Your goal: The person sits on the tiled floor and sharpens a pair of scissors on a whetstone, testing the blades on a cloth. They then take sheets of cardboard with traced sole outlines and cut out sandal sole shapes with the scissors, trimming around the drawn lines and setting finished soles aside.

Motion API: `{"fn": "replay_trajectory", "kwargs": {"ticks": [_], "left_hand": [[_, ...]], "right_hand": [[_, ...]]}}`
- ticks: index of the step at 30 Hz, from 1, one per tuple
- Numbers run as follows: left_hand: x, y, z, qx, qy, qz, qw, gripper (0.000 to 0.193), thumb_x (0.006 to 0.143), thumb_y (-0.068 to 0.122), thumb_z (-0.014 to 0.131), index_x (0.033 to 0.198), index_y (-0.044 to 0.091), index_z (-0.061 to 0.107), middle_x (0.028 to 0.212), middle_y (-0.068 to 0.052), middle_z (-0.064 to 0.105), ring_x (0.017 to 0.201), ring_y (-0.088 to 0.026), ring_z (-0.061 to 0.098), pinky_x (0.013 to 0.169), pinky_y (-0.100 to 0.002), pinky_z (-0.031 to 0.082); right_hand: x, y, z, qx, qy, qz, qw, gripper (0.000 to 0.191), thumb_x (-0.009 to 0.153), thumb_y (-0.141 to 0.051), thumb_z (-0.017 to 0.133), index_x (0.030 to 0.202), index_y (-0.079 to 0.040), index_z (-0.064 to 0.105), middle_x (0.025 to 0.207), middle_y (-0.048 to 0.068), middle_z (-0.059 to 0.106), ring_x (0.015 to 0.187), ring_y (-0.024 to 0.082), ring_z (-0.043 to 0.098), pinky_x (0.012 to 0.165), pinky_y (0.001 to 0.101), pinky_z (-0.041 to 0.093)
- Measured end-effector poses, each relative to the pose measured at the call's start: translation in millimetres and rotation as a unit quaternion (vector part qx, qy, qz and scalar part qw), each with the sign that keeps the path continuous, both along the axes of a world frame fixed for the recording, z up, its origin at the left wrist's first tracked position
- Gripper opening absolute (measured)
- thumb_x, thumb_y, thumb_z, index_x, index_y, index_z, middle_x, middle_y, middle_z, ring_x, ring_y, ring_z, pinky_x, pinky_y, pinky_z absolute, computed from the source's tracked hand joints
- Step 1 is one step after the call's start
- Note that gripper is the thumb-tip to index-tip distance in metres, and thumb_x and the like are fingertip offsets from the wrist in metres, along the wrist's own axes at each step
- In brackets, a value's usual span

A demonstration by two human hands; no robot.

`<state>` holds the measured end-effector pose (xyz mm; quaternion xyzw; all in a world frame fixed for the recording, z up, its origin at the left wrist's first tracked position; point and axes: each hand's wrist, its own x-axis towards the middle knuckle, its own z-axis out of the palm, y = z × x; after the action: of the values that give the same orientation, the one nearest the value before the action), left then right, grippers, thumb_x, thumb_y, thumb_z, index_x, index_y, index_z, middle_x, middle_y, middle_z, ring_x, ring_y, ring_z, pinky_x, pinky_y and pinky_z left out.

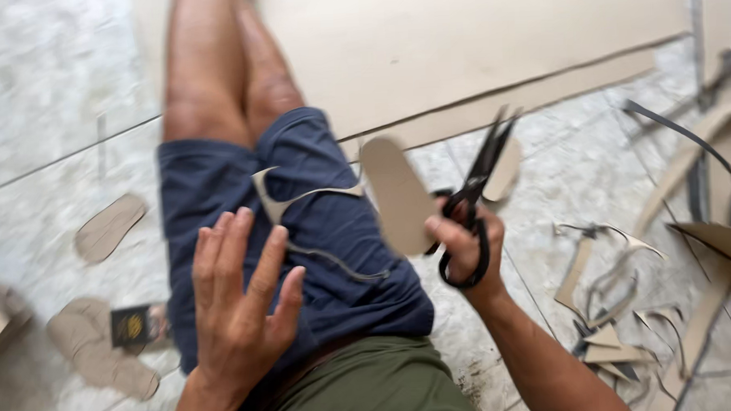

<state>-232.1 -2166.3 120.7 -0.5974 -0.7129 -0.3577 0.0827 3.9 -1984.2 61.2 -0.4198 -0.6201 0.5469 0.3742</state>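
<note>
While the left hand [241,303] was held flat with its fingers spread and nothing in its grip above the blue shorts [318,231], black scissors [472,195] were clasped in the closed right hand [464,241]. A sole-shaped cardboard piece [397,195] was seen just left of the scissors. Thin offcuts [305,201] lay on the lap, cardboard scraps [620,302] on the floor [47,119] to the right, and a large cardboard sheet [457,40] beyond.
</note>
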Motion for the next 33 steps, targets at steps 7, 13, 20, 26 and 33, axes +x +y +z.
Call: {"fn": "replay_trajectory", "kwargs": {"ticks": [7, 13, 20, 26, 33], "left_hand": [[-13, 39, -23, -0.15, 0.045, -0.046, 0.987, 0.064, 0.088, 0.036, 0.071, 0.143, 0.007, 0.055, 0.149, -0.028, 0.047, 0.143, -0.041, 0.039, 0.119, -0.057, 0.025], [-23, 46, -43, -0.255, 0.097, -0.033, 0.962, 0.064, 0.083, 0.036, 0.069, 0.139, 0.009, 0.056, 0.143, -0.022, 0.052, 0.14, -0.035, 0.042, 0.118, -0.052, 0.027], [-35, 69, -35, -0.153, -0.032, -0.006, 0.988, 0.011, 0.095, 0.015, 0.071, 0.104, 0.009, 0.074, 0.105, -0.007, 0.069, 0.101, -0.029, 0.06, 0.095, -0.046, 0.045], [45, 137, 39, -0.122, -0.095, 0.03, 0.987, 0.009, 0.103, 0.01, 0.064, 0.099, 0.004, 0.069, 0.084, -0.015, 0.059, 0.076, -0.032, 0.056, 0.073, -0.045, 0.044], [165, 131, 45, -0.274, -0.258, -0.533, 0.758, 0.043, 0.094, 0.013, 0.066, 0.135, 0.007, 0.061, 0.128, -0.024, 0.065, 0.118, -0.039, 0.064, 0.095, -0.046, 0.052]], "right_hand": [[92, 73, -71, -0.122, -0.019, -0.208, 0.97, 0.028, 0.095, -0.022, 0.071, 0.089, 0.005, 0.066, 0.073, 0.009, 0.07, 0.053, 0.014, 0.065, 0.048, 0.0289, 0.051], [98, 49, -124, -0.153, -0.104, -0.162, 0.969, 0.028, 0.094, -0.026, 0.072, 0.09, 0.002, 0.07, 0.07, 0.008, 0.068, 0.05, 0.012, 0.062, 0.044, 0.0271, 0.05], [16, 17, -117, -0.252, 0.029, -0.061, 0.965, 0.026, 0.092, -0.026, 0.072, 0.094, 0.0, 0.072, 0.069, 0.006, 0.069, 0.052, 0.011, 0.063, 0.047, 0.0254, 0.051], [-28, 3, -82, -0.272, 0.057, -0.061, 0.959, 0.03, 0.095, -0.028, 0.072, 0.087, 0.001, 0.069, 0.068, 0.007, 0.067, 0.053, 0.011, 0.062, 0.049, 0.0262, 0.048], [-20, 9, -55, -0.256, -0.007, -0.044, 0.966, 0.034, 0.089, -0.032, 0.08, 0.088, 0.001, 0.07, 0.07, 0.003, 0.067, 0.06, 0.011, 0.062, 0.054, 0.0271, 0.05]]}}
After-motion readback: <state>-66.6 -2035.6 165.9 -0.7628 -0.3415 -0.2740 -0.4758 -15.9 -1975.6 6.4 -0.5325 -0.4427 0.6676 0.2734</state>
